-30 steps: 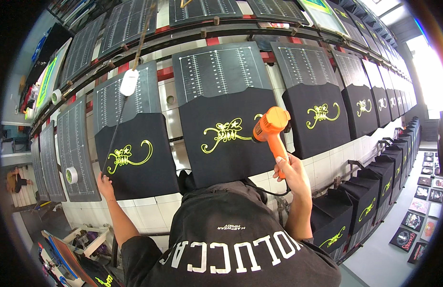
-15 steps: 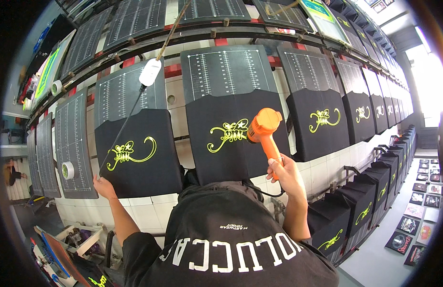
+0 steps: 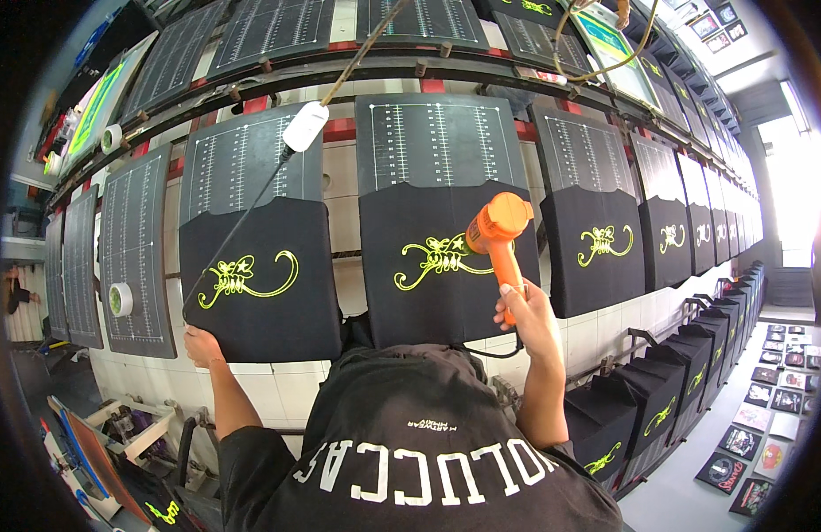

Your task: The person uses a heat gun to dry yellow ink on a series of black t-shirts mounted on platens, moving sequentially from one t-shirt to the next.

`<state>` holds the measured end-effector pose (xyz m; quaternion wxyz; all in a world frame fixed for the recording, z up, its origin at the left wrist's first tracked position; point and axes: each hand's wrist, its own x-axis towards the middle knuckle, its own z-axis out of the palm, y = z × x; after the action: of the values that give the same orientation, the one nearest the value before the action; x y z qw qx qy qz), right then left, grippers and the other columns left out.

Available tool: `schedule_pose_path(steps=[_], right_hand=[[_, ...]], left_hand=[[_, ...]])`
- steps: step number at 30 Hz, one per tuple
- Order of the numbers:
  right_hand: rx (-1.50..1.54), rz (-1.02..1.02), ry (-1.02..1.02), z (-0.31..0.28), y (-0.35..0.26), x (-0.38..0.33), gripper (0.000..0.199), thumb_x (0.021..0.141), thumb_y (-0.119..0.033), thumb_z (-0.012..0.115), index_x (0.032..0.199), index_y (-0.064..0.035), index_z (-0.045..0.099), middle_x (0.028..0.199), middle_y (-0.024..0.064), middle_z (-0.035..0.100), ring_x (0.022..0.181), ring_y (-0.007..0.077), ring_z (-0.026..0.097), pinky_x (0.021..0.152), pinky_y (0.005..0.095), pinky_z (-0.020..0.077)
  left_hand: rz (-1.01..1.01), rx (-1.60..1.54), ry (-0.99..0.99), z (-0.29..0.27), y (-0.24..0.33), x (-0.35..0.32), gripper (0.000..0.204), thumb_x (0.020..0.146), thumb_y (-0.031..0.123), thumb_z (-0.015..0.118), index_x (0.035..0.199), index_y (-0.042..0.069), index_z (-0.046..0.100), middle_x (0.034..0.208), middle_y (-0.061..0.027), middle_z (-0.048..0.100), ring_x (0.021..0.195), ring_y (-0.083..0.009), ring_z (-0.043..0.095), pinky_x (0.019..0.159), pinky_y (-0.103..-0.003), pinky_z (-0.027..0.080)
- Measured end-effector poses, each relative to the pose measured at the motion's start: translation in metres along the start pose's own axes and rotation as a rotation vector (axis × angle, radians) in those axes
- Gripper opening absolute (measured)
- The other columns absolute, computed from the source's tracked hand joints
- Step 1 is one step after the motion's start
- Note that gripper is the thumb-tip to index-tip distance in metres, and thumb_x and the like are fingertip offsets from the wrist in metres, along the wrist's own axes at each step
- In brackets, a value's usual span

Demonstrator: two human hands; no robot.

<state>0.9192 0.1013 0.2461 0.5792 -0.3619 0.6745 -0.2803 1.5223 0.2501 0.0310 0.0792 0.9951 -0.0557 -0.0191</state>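
We have the orange heat gun (image 3: 501, 226) in our right hand (image 3: 527, 319), fingers wrapped around the handle, gun above the middle black fabric piece (image 3: 437, 319), nozzle end facing left and overlapping the neon yellow-green print (image 3: 435, 255) from this angle; can't tell the gap to the cloth. Dark marking on the gun's barrel, too small for us to make out. Our left hand (image 3: 203, 346) sits at the lower left corner of the next black fabric panel (image 3: 268, 332), fingers bunched together, at the end of the visible run of black cord (image 3: 242, 229); we can't tell if they pinch cord, cloth edge or both. That cord climbs to a white connector box (image 3: 306, 127) over the board behind. Fabric prints are line art with curling tails, no lettering we can pick out. Actual writing: our black shirt (image 3: 410, 408) carries big white block capitals across the chest plus two small white lines, all upside down from this view. Black boards (image 3: 401, 160) carry white scale marks in columns, tiny characters alongside. Tape roll (image 3: 120, 300), white with a green core, sits on a board to our left. Printed sheets (image 3: 741, 443) on the floor at right mix graphics and lettering, mostly too small.
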Motion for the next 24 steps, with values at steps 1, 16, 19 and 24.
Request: schedule_pose_path(steps=[1, 16, 19, 24], right_hand=[[0.017, 0.014, -0.019, -0.005, -0.002, 0.000, 0.027, 0.094, -0.027, 0.061, 0.102, -0.0009, 0.060, 0.072, 0.0019, 0.059, 0.059, 0.0085, 0.058, 0.052, 0.0223, 0.0466], [-0.007, -0.033, -0.040, -0.002, -0.006, 0.020, 0.030, 0.095, -0.031, 0.060, 0.100, -0.0015, 0.058, 0.073, 0.0028, 0.059, 0.060, 0.0101, 0.059, 0.051, 0.0225, 0.0466], [-0.015, -0.036, -0.044, -0.004, -0.005, 0.022, 0.030, 0.095, -0.031, 0.060, 0.101, -0.0018, 0.058, 0.073, 0.0028, 0.059, 0.060, 0.0100, 0.059, 0.051, 0.0222, 0.0463], [-0.040, -0.012, -0.083, 0.003, -0.013, 0.014, 0.027, 0.095, -0.027, 0.060, 0.098, 0.0000, 0.059, 0.073, 0.0025, 0.058, 0.060, 0.0094, 0.058, 0.053, 0.0226, 0.0465]], left_hand=[[0.003, -0.001, 0.002, 0.000, -0.002, 0.001, 0.058, 0.101, 0.049, 0.026, 0.124, 0.008, 0.060, 0.125, -0.0155, 0.062, 0.117, -0.0419, 0.054, 0.095, -0.061, 0.040], [-0.012, 0.007, -0.019, -0.001, -0.001, 0.003, 0.057, 0.100, 0.049, 0.028, 0.125, 0.008, 0.061, 0.124, -0.0151, 0.063, 0.117, -0.0408, 0.056, 0.095, -0.059, 0.040], [-0.008, -0.004, -0.003, -0.001, 0.003, 0.000, 0.058, 0.100, 0.049, 0.028, 0.122, 0.006, 0.062, 0.121, -0.0160, 0.064, 0.115, -0.0416, 0.056, 0.094, -0.059, 0.041], [0.003, 0.000, 0.025, -0.001, 0.002, 0.000, 0.060, 0.101, 0.049, 0.026, 0.119, 0.005, 0.062, 0.119, -0.0167, 0.065, 0.112, -0.0434, 0.057, 0.091, -0.060, 0.043]])
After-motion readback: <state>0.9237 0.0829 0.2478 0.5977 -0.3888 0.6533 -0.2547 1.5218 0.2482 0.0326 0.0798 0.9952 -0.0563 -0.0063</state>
